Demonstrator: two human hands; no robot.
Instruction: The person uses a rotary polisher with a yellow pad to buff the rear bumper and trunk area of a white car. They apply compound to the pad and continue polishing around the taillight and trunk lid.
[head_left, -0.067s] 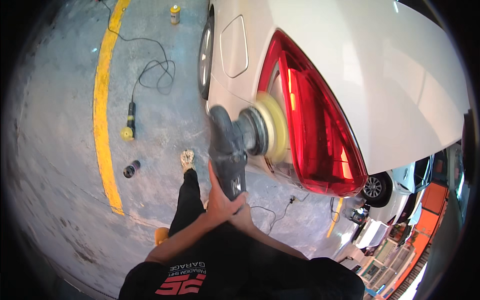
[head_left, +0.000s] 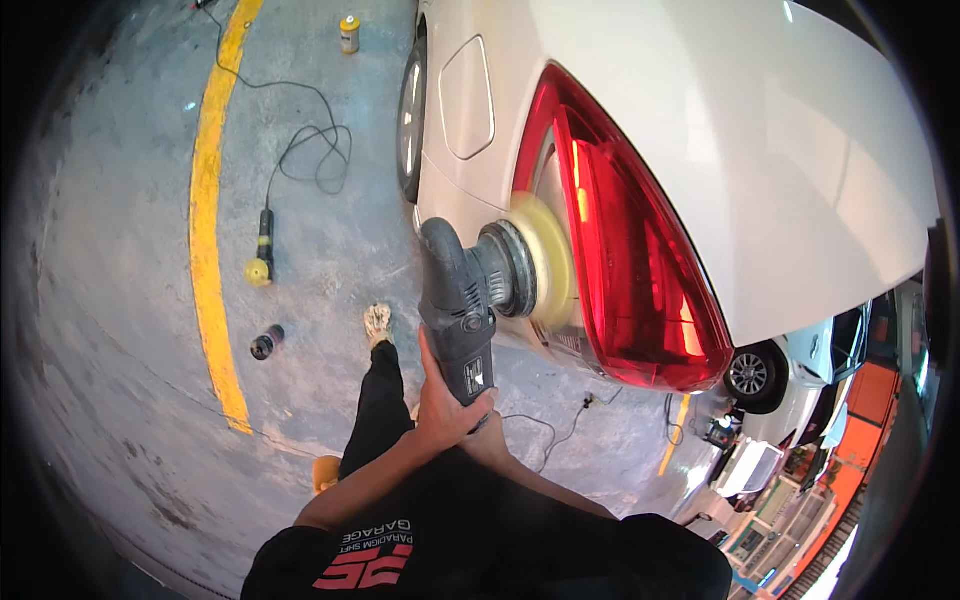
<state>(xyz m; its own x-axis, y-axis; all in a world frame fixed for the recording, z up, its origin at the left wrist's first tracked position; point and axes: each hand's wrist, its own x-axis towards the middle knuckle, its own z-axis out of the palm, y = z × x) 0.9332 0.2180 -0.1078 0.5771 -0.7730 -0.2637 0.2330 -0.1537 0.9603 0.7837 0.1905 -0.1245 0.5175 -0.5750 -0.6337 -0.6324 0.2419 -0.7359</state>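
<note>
A dark grey electric polisher (head_left: pixel 462 335) points away from me, its head turned to the right. Its round yellow foam pad (head_left: pixel 548 262) lies against the left edge of the red tail light (head_left: pixel 645 250) of a white car (head_left: pixel 760 150). The pad's rim is blurred. My left hand (head_left: pixel 438 408) is wrapped round the polisher's body from the left, thumb across it. My right hand (head_left: pixel 486 440) closes round the lower end of the handle, its fingers partly hidden behind the left hand and the tool.
On the floor at left lie a smaller yellow-padded polisher (head_left: pixel 260 255) with a loose cord (head_left: pixel 330 150) and a dark bottle (head_left: pixel 267 342). A yellow can (head_left: pixel 349 35) stands farther off. My shoe (head_left: pixel 378 322) is beside the car. Another cable (head_left: pixel 560 440) runs across the floor at right.
The view has shifted slightly, and the polisher's body looks sharper. Its pad stays against the tail light's edge, and both hands keep their hold.
</note>
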